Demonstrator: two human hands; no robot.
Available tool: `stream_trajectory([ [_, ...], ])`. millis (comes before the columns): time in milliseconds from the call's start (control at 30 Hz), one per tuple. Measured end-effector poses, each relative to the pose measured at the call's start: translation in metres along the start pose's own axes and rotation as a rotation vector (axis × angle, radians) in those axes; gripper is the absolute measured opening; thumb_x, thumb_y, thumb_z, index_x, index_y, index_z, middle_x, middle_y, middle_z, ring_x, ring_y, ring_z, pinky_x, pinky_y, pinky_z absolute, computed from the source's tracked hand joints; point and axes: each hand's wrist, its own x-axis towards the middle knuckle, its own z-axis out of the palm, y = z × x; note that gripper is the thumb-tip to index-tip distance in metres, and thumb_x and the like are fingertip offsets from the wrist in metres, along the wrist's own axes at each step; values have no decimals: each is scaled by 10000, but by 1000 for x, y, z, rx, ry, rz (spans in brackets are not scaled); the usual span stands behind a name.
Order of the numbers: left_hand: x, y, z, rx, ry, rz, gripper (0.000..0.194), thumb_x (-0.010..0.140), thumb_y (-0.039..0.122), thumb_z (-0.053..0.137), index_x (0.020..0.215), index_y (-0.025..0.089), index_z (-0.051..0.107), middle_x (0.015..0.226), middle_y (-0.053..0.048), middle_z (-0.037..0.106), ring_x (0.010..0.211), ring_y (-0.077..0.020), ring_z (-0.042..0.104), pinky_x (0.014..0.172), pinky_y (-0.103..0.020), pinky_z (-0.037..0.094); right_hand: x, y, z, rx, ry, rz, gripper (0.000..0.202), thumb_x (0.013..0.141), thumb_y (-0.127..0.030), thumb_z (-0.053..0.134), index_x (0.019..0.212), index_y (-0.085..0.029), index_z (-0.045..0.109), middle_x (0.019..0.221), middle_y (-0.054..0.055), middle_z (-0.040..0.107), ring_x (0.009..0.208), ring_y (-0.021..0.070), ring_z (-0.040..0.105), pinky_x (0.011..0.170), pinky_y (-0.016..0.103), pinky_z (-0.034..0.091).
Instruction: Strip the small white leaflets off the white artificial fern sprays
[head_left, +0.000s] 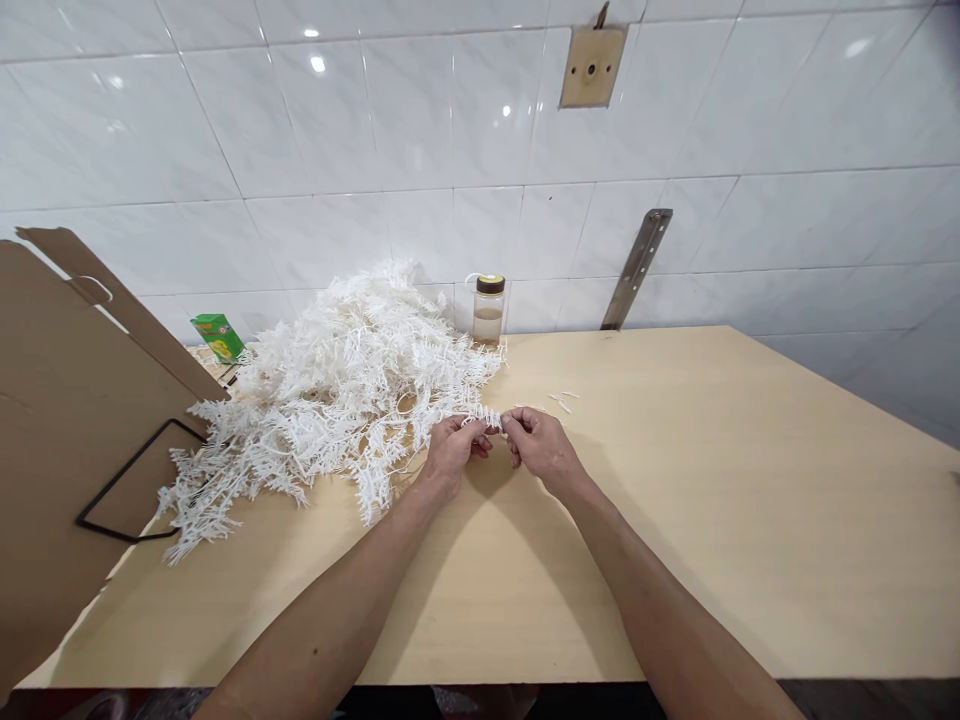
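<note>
Just right of a large heap of white plastic sprigs (360, 350), my two hands meet above the table. My left hand (451, 450) is closed on a white branching sprig (484, 415), which has many short side twigs. At the sprig's right end, the fingertips of my right hand (544, 445) pinch together. Whether they grip the sprig's tip or a small loose piece is too small to make out. A few short white bits (562, 402) lie on the table beyond my right hand.
A bottle (487, 312) with a dark lid stands by the tiled wall, behind the heap. On the left are a cardboard box (97, 400), a black wire frame (112, 500) and a green carton (217, 338). A metal bracket (637, 270) rises at the table's (787, 500) back edge.
</note>
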Motion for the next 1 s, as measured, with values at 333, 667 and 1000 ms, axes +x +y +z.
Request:
stream_trajectory([
  [333,-6,8,5,-17,-81,65,249,634,307,766,772,139,646,578,-1,603,543,-111,534,551,-249,437,-3,-4,0,-24,6,-40,207,808,-380,535,796,-188,612,578,-21,565,440,113,502,438,240,455],
  [667,-9,12,7,10,-66,45,227,626,323,757,684,138,637,565,-7,589,547,-108,529,556,-244,441,-5,-9,0,-135,31,-61,221,811,-366,524,791,-183,647,648,13,630,480,123,529,443,235,464],
  [1000,-7,9,5,14,-48,72,165,652,297,703,691,148,645,552,0,570,542,-117,531,546,-254,440,-4,-6,0,-82,21,-55,210,801,-376,539,803,-183,621,639,7,601,490,124,524,438,233,460],
])
